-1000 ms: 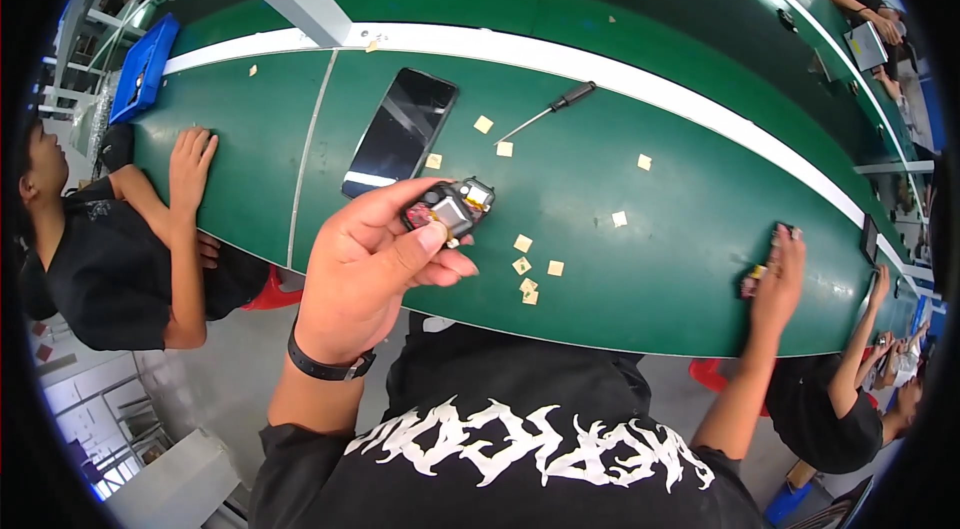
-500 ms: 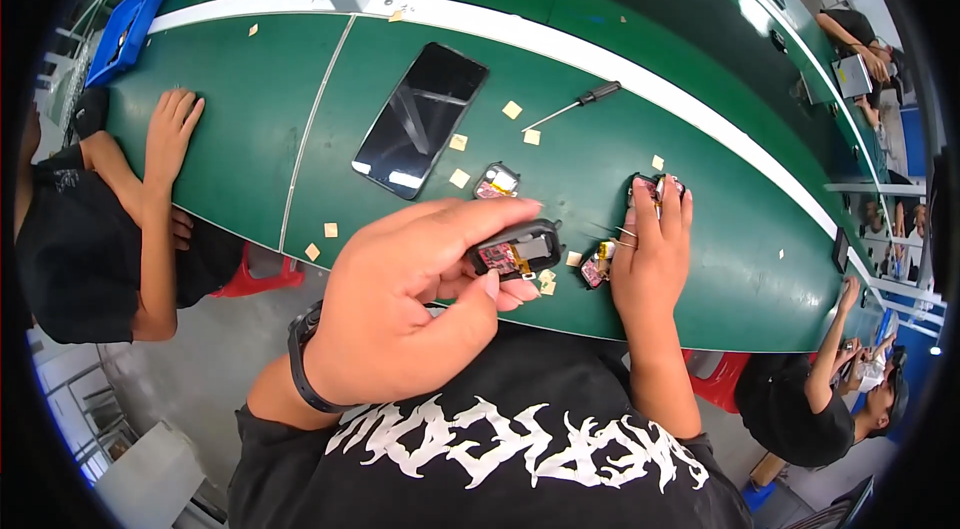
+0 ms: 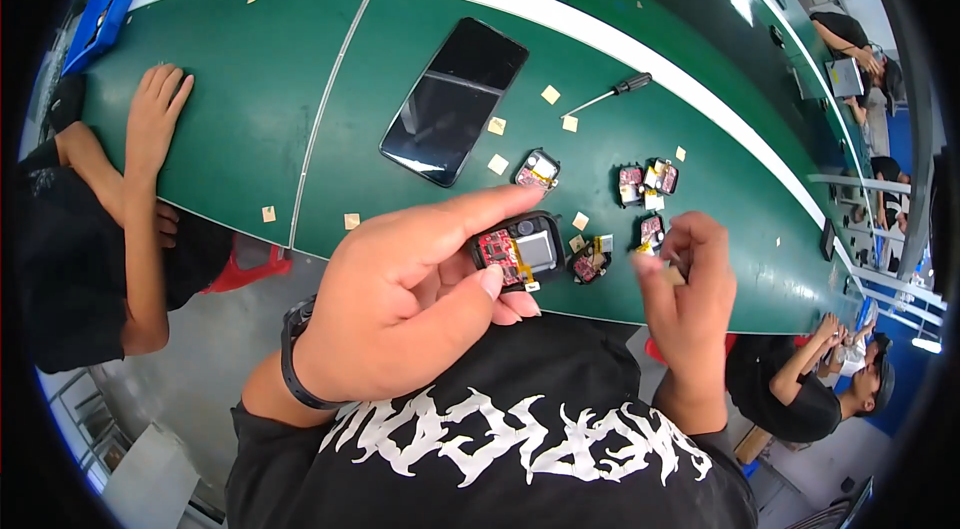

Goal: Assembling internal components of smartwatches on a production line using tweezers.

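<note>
My left hand [image 3: 410,284] is closed around an opened smartwatch case [image 3: 517,251], tilted toward me. Inside the black housing are a red circuit board, a silver block and a yellow flex strip. The thumb presses its lower left edge. My right hand [image 3: 692,279] is raised at the near right of the table, fingers curled toward the thumb; what they hold is hidden. Just left of it sit one open watch case [image 3: 651,232] and another [image 3: 590,261]. Two more, a left one [image 3: 630,185] and a right one [image 3: 661,176], stand behind. A further case [image 3: 538,169] lies beyond my left fingers.
A large black phone [image 3: 455,101] lies on the green table [image 3: 230,109], with a screwdriver [image 3: 610,94] to its right. Small cream squares [image 3: 498,165] are scattered around. A co-worker's hand [image 3: 155,119] rests at the left, near a blue bin [image 3: 108,9].
My right hand has moved back toward me from the two far-right watch cases, leaving them on the table. My left hand has tilted its watch case so the inside faces up more.
</note>
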Demonstrator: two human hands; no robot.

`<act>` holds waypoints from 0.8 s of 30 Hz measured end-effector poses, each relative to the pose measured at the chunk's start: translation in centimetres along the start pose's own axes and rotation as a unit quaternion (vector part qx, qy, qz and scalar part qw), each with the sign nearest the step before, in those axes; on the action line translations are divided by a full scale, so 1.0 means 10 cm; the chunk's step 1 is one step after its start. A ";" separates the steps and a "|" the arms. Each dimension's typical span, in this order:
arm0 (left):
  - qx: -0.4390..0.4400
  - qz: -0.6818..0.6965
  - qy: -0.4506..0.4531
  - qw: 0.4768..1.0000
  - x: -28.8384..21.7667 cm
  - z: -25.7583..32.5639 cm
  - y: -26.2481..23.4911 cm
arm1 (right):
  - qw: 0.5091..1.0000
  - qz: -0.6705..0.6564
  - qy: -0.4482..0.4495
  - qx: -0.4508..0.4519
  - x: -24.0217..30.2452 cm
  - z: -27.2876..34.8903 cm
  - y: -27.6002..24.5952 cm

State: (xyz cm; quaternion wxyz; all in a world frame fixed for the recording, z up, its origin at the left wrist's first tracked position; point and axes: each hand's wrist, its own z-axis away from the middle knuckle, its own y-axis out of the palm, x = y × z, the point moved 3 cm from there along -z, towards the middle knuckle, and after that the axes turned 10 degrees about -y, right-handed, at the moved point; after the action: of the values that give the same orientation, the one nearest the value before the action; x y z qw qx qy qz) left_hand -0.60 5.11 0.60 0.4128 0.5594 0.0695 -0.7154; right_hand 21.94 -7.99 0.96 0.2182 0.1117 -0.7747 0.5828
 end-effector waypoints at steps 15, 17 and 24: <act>0.026 -0.159 0.083 0.983 -0.01 -0.02 0.06 | 0.905 0.160 -0.390 0.058 0.56 -0.27 -0.31; 0.029 -0.151 0.072 0.985 -0.01 -0.03 0.08 | 0.898 0.151 -0.412 0.036 0.51 -0.23 -0.27; 0.019 -0.115 0.023 0.993 0.06 -0.06 0.11 | 0.928 0.129 -0.336 0.092 0.47 -0.12 -0.38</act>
State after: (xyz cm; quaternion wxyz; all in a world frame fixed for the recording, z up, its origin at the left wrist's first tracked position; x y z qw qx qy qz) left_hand 0.52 4.41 0.24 0.3154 0.5720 0.1289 -0.7461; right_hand 19.68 -7.59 6.62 -0.1432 0.2200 -0.7534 0.6030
